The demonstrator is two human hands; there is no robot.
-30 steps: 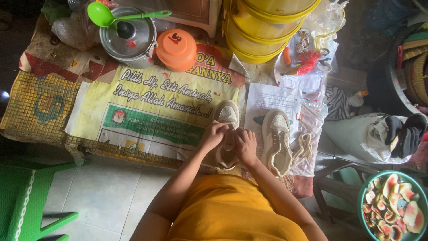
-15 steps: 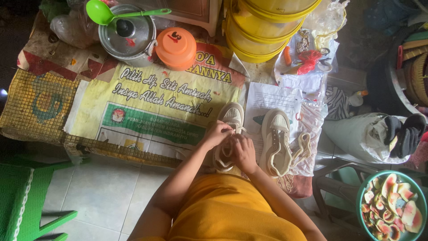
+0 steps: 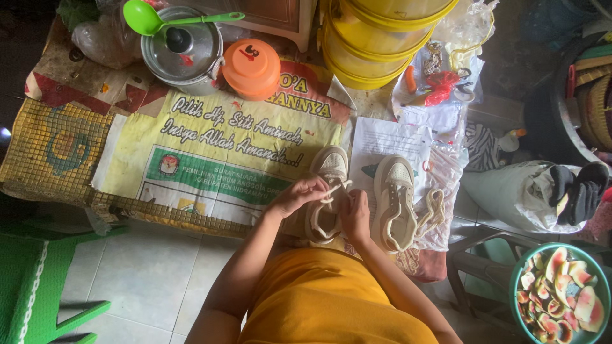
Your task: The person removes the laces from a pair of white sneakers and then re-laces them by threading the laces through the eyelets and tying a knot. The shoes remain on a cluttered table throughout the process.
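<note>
A cream sneaker (image 3: 327, 167) lies toe-away on a printed yellow banner (image 3: 217, 146) in front of me. My left hand (image 3: 298, 193) pinches a pale shoelace (image 3: 336, 188) and holds it out over the shoe's left side. My right hand (image 3: 355, 215) rests on the shoe's right side, fingers at the lace holes. A second cream sneaker (image 3: 395, 197) lies just to the right on white paper, untouched, with a loose coiled lace (image 3: 433, 209) beside it.
A metal pot (image 3: 182, 51) with a green ladle (image 3: 153, 19), an orange lid (image 3: 252, 69) and stacked yellow tubs (image 3: 376, 38) stand at the back. A green bowl of fruit rinds (image 3: 561, 296) sits bottom right, a green stool (image 3: 38, 280) bottom left.
My left hand has drawn left, pulling the lace out across the shoe. My right hand has slid slightly right along the shoe. The second sneaker has not moved.
</note>
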